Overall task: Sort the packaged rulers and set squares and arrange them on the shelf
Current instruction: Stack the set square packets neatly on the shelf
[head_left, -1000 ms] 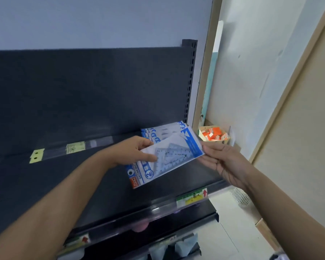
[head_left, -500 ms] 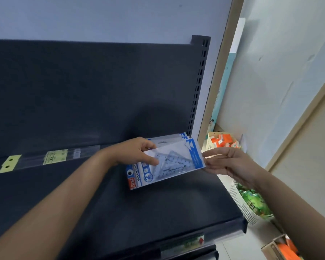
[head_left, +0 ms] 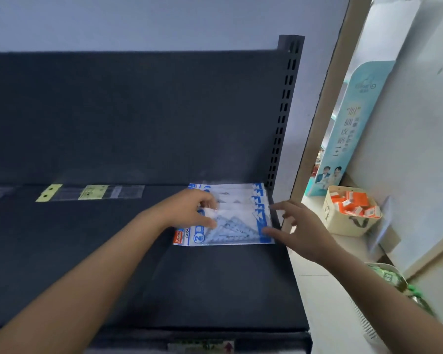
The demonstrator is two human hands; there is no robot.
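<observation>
The set square packs [head_left: 237,213] lie fanned in an overlapping stack on the dark shelf [head_left: 138,264], right of the frame's centre. Their blue right edges sit just beside the slotted post [head_left: 284,111]. The left hand [head_left: 192,213] has its fingers curled and pinches the left part of the nearest pack, with the thumb on top. The right hand [head_left: 299,231] is spread, and its thumb tip and forefinger tip touch the right edges of the packs. At the back of the shelf, in the left half of the frame, lie clear ruler packs [head_left: 90,192] with yellow headers. At right, a pale basket [head_left: 343,226] of orange packets stands beside a teal sign [head_left: 353,123].
</observation>
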